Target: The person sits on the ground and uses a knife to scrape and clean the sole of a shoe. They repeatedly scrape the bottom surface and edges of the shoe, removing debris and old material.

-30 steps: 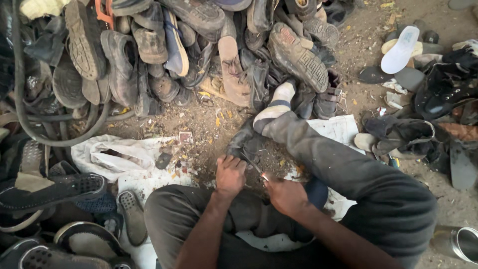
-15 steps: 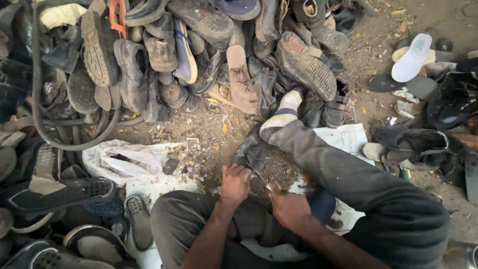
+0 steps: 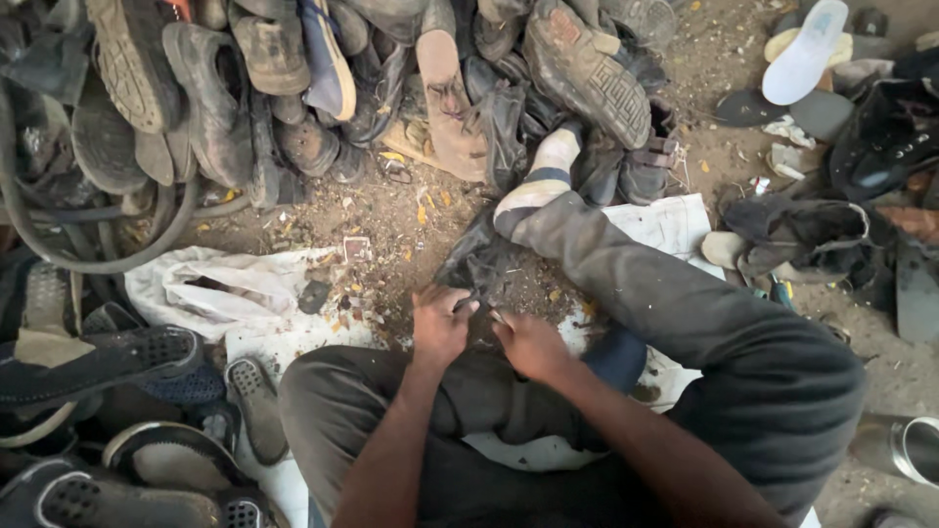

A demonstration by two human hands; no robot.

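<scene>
— Starting at the left, what is there?

— A heap of worn shoes (image 3: 196,108) runs along the top, with loose black soles (image 3: 108,357) lower down and a crumpled white bag (image 3: 210,288) on the dirt floor (image 3: 391,210). None of these is in hand.

— And in the middle?

— The person sits on the floor, on a white sheet (image 3: 675,225), one leg stretched out ahead. The left hand (image 3: 438,328) is curled shut over the near edge of a dark, limp piece of shoe leather (image 3: 479,259) that lies on the ground just in front of the knees. The right hand (image 3: 528,344) is close beside it, fingers (image 3: 501,321) pinched together at the same edge. Whether they grip a small tool or only the leather, I cannot tell; it is too small and dark.

— How far on does the work look?

— Midway, I would judge. Scraps and crumbs (image 3: 362,298) lie around the piece, which suggests some cutting or stripping is done, yet the piece is still whole enough to need both hands.

— And to the right?

— More shoes (image 3: 812,230), a white sole (image 3: 807,54) and a metal can (image 3: 905,450), all well apart from the hands.
</scene>
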